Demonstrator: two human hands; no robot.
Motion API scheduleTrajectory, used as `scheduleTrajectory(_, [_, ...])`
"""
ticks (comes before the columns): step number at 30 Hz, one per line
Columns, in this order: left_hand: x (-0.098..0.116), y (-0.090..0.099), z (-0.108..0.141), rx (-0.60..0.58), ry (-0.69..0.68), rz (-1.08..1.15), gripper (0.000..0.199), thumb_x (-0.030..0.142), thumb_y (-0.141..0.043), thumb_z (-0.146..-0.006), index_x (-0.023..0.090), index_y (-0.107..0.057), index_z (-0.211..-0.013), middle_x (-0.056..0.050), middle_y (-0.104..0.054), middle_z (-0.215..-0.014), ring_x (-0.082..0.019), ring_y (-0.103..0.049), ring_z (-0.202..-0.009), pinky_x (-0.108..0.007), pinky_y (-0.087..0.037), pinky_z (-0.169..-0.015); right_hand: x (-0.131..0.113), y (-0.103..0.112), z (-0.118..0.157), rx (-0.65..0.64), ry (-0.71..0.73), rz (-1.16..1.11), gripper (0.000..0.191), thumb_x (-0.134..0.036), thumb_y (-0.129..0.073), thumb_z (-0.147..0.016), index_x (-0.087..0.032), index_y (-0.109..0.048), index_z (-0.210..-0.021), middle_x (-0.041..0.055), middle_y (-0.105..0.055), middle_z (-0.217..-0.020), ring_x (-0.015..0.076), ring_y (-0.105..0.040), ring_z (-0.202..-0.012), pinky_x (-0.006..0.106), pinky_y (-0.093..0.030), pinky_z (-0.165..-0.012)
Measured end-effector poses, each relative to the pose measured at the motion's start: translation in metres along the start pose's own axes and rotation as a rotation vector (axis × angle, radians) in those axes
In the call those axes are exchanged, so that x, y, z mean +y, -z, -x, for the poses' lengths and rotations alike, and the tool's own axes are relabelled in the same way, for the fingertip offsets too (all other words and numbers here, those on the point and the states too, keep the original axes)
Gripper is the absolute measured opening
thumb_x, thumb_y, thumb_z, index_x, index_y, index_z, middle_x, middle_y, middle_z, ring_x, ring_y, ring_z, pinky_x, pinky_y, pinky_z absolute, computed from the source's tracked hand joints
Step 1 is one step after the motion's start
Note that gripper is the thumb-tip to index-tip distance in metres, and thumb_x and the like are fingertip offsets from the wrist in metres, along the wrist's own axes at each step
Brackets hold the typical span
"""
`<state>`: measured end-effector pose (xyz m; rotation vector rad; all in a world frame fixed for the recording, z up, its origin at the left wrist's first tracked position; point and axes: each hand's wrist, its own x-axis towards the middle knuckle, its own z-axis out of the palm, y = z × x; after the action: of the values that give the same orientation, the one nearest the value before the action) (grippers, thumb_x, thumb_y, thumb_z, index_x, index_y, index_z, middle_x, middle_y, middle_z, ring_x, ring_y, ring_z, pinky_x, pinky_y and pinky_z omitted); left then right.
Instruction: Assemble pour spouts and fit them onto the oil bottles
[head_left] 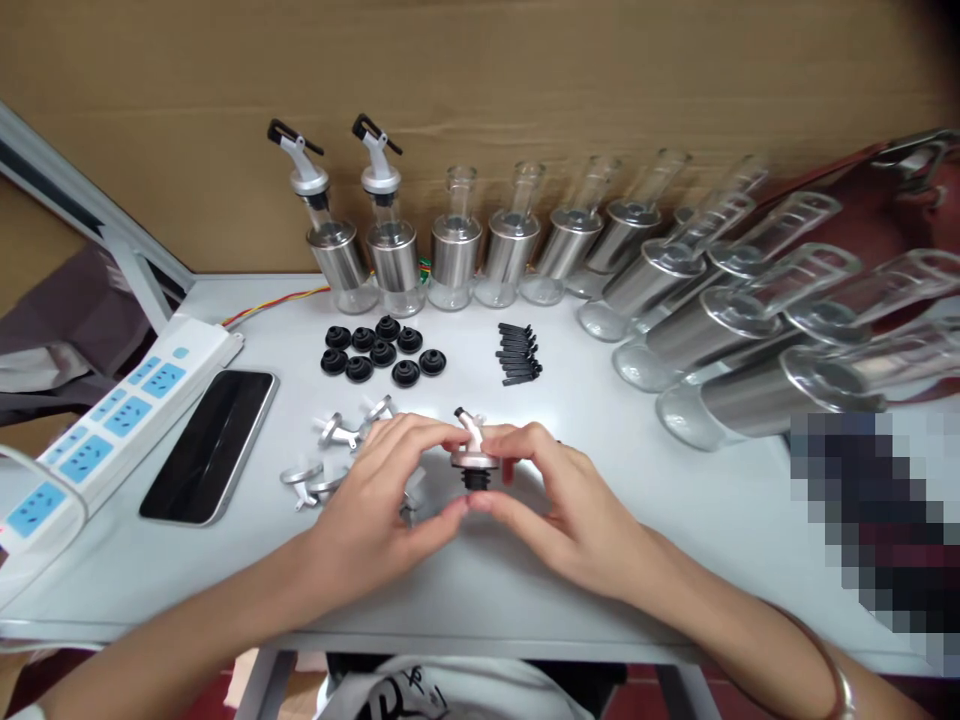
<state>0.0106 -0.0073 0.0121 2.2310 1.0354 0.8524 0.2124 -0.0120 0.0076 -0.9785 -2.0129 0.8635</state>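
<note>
Between both hands, above the table's front part, I hold a pourer spout (pixel 475 458) upright, its silver cap on top and its ribbed black stopper below. My left hand (pixel 397 480) grips it from the left, thumb at the stopper's base and fingers at the cap. From the right, my right hand (pixel 559 490) pinches it the same way. Several loose silver spout tops (pixel 304 480) lie beside and partly behind my left hand. Farther back are several black rubber stoppers (pixel 382 352) and a stack of small black levers (pixel 517 354).
Glass bottles with steel sleeves (pixel 455 245) line the back and right side. Two at the left carry fitted pourers (pixel 379 165). A phone (pixel 210 447) and a white power strip (pixel 112 430) lie at left. A cardboard wall (pixel 480 80) stands behind the table.
</note>
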Motion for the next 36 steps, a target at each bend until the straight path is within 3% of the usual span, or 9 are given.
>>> scheduleTrajectory(3, [-0.005,-0.002,0.0,0.011,-0.048,0.018,0.033,0.015,-0.063,-0.087,0.023,-0.049,-0.115,-0.005,-0.061,-0.104,-0.021,-0.057,-0.099,-0.034,-0.044,-0.086,0.001,0.003,-0.003,0.017,0.094,0.018,0.015,-0.02,-0.064,-0.088,-0.02,-0.057,-0.1,0.0081,-0.061,-0.1,0.0167,-0.062,-0.088,0.027,-0.052,-0.073])
scheduleTrajectory(7, [-0.007,-0.002,0.0,-0.012,-0.105,0.001,0.028,0.018,-0.062,-0.09,0.023,-0.05,-0.115,-0.005,-0.06,-0.105,-0.02,-0.057,-0.099,-0.033,-0.044,-0.085,0.003,0.005,-0.004,0.054,0.117,-0.017,0.012,-0.018,-0.069,-0.084,-0.019,-0.063,-0.094,0.0064,-0.064,-0.092,0.015,-0.064,-0.079,0.025,-0.054,-0.07])
scheduleTrajectory(14, [-0.005,-0.001,0.001,0.03,-0.149,0.007,0.027,0.024,-0.061,-0.092,0.022,-0.052,-0.116,-0.006,-0.061,-0.101,-0.019,-0.059,-0.092,-0.03,-0.048,-0.08,0.005,0.005,-0.003,0.125,0.179,-0.066,0.015,-0.016,-0.071,-0.081,-0.018,-0.068,-0.096,0.0069,-0.071,-0.09,0.0152,-0.069,-0.08,0.024,-0.058,-0.07])
scheduleTrajectory(19, [-0.005,-0.002,-0.003,0.025,-0.186,-0.003,0.014,0.014,-0.056,-0.093,0.017,-0.059,-0.107,-0.006,-0.063,-0.093,-0.016,-0.061,-0.085,-0.027,-0.051,-0.075,0.003,0.004,-0.006,0.018,0.259,-0.027,0.009,-0.011,-0.062,-0.088,-0.013,-0.07,-0.088,0.0083,-0.073,-0.085,0.0131,-0.069,-0.077,0.02,-0.057,-0.07])
scheduleTrajectory(26, [-0.008,-0.004,-0.002,0.138,-0.176,0.11,0.015,0.005,-0.061,-0.088,0.015,-0.061,-0.099,-0.004,-0.069,-0.086,-0.015,-0.065,-0.08,-0.027,-0.053,-0.074,0.003,0.01,-0.008,0.058,0.186,0.075,0.007,-0.013,-0.064,-0.087,-0.015,-0.068,-0.093,0.0076,-0.072,-0.086,0.0156,-0.067,-0.08,0.026,-0.055,-0.073])
scheduleTrajectory(30, [-0.008,-0.005,0.0,0.209,-0.149,0.196,0.021,0.005,-0.064,-0.085,0.016,-0.059,-0.102,-0.004,-0.069,-0.088,-0.015,-0.066,-0.082,-0.025,-0.055,-0.072,0.005,0.009,-0.009,0.02,0.173,0.075,0.027,-0.029,-0.075,-0.079,-0.015,-0.066,-0.099,0.0078,-0.072,-0.089,0.0177,-0.068,-0.082,0.028,-0.055,-0.074])
scheduleTrajectory(36, [-0.009,-0.006,0.004,0.201,-0.091,0.272,0.03,0.005,-0.063,-0.087,0.021,-0.054,-0.111,-0.003,-0.066,-0.097,-0.014,-0.065,-0.091,-0.022,-0.056,-0.075,0.005,0.004,-0.006,-0.045,0.16,0.038,0.014,-0.023,-0.07,-0.084,-0.016,-0.067,-0.096,0.0064,-0.074,-0.092,0.0165,-0.069,-0.085,0.026,-0.056,-0.077])
